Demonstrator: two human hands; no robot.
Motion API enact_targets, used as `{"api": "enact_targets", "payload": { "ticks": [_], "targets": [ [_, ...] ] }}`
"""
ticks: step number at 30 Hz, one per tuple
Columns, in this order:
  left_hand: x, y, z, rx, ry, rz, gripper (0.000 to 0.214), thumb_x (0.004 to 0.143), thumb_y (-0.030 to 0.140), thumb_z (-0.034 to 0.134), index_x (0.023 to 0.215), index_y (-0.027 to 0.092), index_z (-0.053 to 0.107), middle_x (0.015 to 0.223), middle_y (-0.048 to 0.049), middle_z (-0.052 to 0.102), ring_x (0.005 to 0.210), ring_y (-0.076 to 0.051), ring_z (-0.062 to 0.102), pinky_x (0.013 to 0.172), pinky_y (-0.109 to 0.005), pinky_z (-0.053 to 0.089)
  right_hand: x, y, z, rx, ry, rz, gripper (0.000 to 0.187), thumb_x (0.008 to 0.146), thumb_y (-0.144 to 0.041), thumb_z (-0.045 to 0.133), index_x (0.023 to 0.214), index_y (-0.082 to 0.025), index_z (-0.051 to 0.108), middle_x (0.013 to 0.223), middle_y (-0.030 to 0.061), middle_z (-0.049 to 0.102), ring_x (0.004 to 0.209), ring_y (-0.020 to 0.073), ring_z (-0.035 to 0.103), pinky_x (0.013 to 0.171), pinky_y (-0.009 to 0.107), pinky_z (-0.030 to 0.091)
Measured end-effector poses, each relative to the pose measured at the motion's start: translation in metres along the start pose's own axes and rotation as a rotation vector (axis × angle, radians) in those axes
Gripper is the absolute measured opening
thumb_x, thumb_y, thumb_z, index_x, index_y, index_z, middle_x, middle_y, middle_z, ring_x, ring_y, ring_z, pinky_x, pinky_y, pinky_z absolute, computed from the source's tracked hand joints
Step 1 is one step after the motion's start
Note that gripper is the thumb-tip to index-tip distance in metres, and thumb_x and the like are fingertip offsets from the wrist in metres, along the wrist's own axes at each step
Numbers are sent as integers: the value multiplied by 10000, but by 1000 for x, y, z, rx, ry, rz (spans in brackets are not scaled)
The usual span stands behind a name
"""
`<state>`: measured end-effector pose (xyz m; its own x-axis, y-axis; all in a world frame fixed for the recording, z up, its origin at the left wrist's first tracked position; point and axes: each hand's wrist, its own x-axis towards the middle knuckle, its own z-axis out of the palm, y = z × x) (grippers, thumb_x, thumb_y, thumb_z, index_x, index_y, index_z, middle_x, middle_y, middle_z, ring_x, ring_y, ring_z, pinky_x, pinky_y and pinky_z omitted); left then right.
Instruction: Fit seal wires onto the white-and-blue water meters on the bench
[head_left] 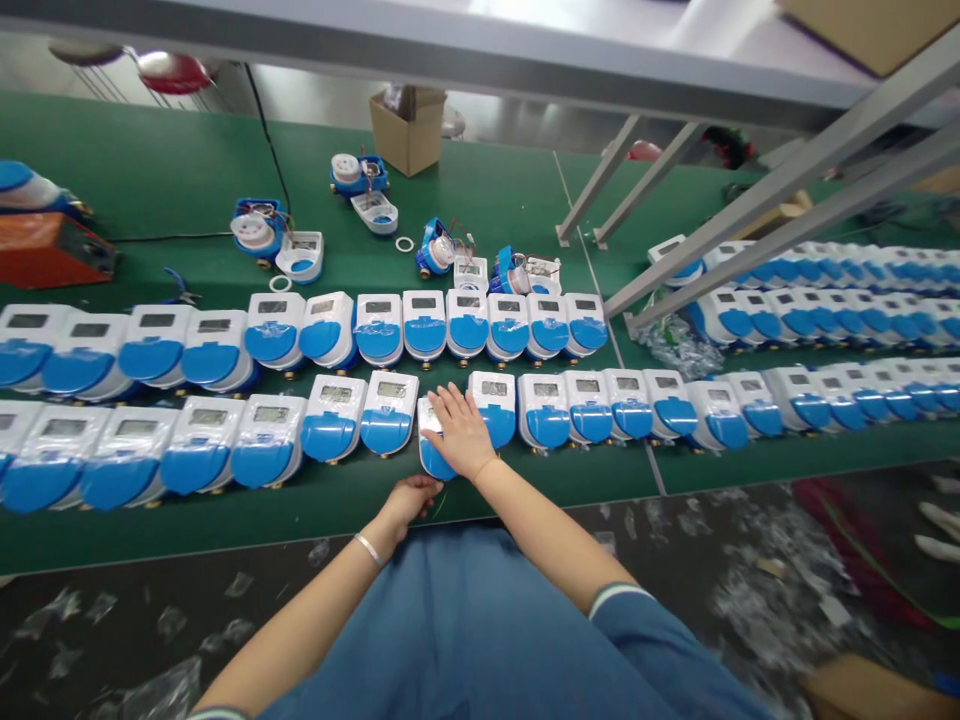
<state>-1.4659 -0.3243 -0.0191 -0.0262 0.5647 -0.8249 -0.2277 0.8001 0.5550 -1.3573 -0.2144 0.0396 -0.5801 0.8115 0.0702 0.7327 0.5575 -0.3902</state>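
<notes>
Right hand: is lying open and flat, fingers spreading over the meter, closing round nothing.
Left hand: is bending its fingers at the meter's near edge; whether they are pinching anything, I cannot tell.
Meter: is sitting under the right hand, just ahead of the left; the right hand is covering its display.
Near row: seven meters are standing left of the hands, the outermost being cut off; more are running rightward, blurring too much to count.
Far row: twelve are standing beyond the hands, the leftmost being cut off.
Open cases: four are lying beyond the far row, blue shells holding white round parts and wires; four white covers are lying beside them.
Rings: two white ones are lying among the cases.
Carton: one is standing open, far ahead of the hands, holding something greyish that is hard to make out.
Orange box: one is resting far left of the hands, running out of view.
Pliers: one pair is lying ahead and left of the hands, partly hiding behind the far row.
Bags: clear plastic is heaping ahead and right of the hands, contents indistinct.
</notes>
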Motion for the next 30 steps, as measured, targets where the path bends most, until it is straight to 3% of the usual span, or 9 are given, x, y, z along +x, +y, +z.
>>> {"api": "enact_targets", "payload": {
  "ticks": [3, 6, 10, 14, 17, 20, 23, 26, 30],
  "targets": [
    [-8, -3, -3, -4, -22, -123, 297, 506, 298, 789, 693, 136, 624, 554, 20, 546, 508, -96, 489, 432, -197, 325, -33, -10, -7, 187, 120, 100, 372, 891, -298, 463, 1224, -155, 546, 1285, 117, 528, 1247, 224, 423, 1061, 377, 318],
    [-14, -3, -7, 4, -34, -208, 240, 550, 235, 770, 710, 143, 618, 583, 7, 578, 517, -103, 532, 431, -192, 358, -74, -13, 2, 462, 157, 477, 217, 862, -266, 465, 942, -178, 647, 925, 72, 665, 836, 176, 630, 796, 303, 505],
    [-21, -3, -7, 59, -90, -273, 186, 595, 188, 737, 735, 136, 627, 615, -14, 609, 494, -99, 547, 398, -182, 359, -107, -18, 38, 923, -66, 981, 97, 729, -207, 614, 811, -170, 650, 589, -1, 634, 511, 142, 592, 509, 252, 492],
    [-27, -5, -5, 96, -175, -288, 214, 590, 213, 760, 744, 123, 643, 677, -32, 639, 465, -81, 532, 373, -171, 337, -105, -23, 66, 1379, -65, 1205, 83, 672, -177, 688, 733, -138, 647, 583, 12, 657, 449, 104, 573, 433, 203, 458],
    [-31, -6, -9, 57, -167, -270, 211, 626, 253, 760, 750, 119, 654, 683, -27, 633, 466, -69, 523, 366, -158, 332, -111, -18, 71, 1449, -13, 1264, 78, 654, -156, 711, 686, -125, 647, 609, 33, 673, 474, 92, 596, 446, 180, 469],
    [-34, -5, -19, -99, -108, -217, 180, 685, 264, 739, 755, 116, 665, 700, -30, 630, 489, -54, 523, 380, -139, 362, -130, -5, 71, 1356, -4, 1277, 62, 653, -137, 708, 664, -124, 648, 569, 22, 657, 458, 89, 591, 426, 167, 453],
    [-36, -4, -30, -247, -78, -183, 100, 716, 192, 722, 733, 106, 673, 721, -50, 640, 564, -64, 570, 509, -145, 481, -152, 7, 67, 1229, -32, 1236, 49, 640, -131, 707, 635, -131, 658, 510, -2, 625, 435, 84, 563, 425, 168, 443],
    [-40, -4, -37, -288, -141, -189, 72, 744, 139, 691, 803, 97, 692, 774, -81, 665, 686, -103, 628, 689, -194, 542, -171, 15, 62, 1074, -88, 1140, 17, 651, -140, 685, 638, -143, 675, 491, -9, 613, 457, 99, 574, 445, 179, 447],
    [-44, -9, -41, -268, -211, -216, 163, 758, 127, 675, 917, 94, 690, 841, -109, 688, 758, -130, 657, 751, -210, 545, -184, 19, 55, 898, -108, 1036, 69, 649, -104, 642, 606, -153, 665, 474, -9, 604, 461, 108, 586, 448, 178, 436]
  ]
}}
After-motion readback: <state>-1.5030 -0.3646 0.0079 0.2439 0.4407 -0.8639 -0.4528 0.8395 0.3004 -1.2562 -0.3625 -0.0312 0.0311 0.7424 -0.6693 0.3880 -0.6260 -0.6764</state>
